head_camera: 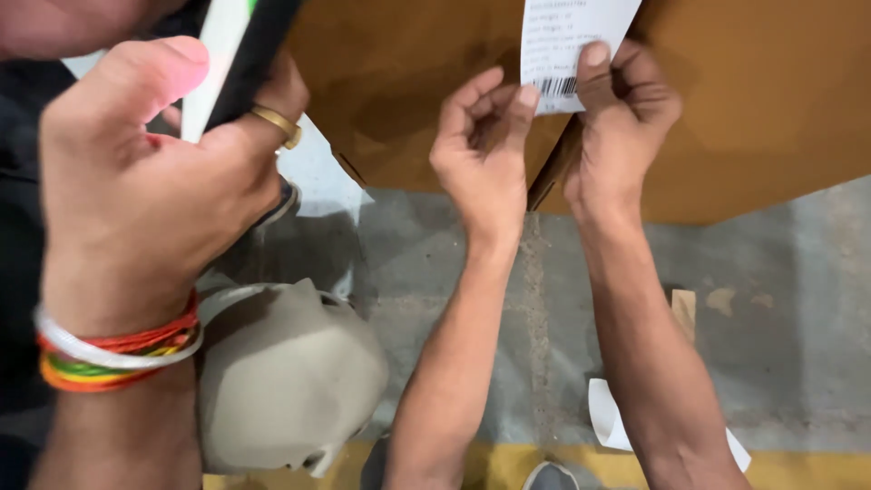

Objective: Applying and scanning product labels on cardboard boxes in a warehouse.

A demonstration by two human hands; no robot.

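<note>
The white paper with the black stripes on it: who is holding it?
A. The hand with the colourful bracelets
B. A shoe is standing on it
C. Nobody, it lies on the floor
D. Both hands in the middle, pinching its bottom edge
D: the left hand and the right hand both pinch the bottom edge of the white paper label against the brown cardboard box; the hand with bracelets, another person's, holds a phone instead.

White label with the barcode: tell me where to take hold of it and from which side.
Take the white label by its lower edge, coming from below. That edge hangs free over the brown cardboard box, and the left hand and right hand already pinch it there beside the barcode. Keep the grip on the corners, as the paper is thin and would crease.
</note>
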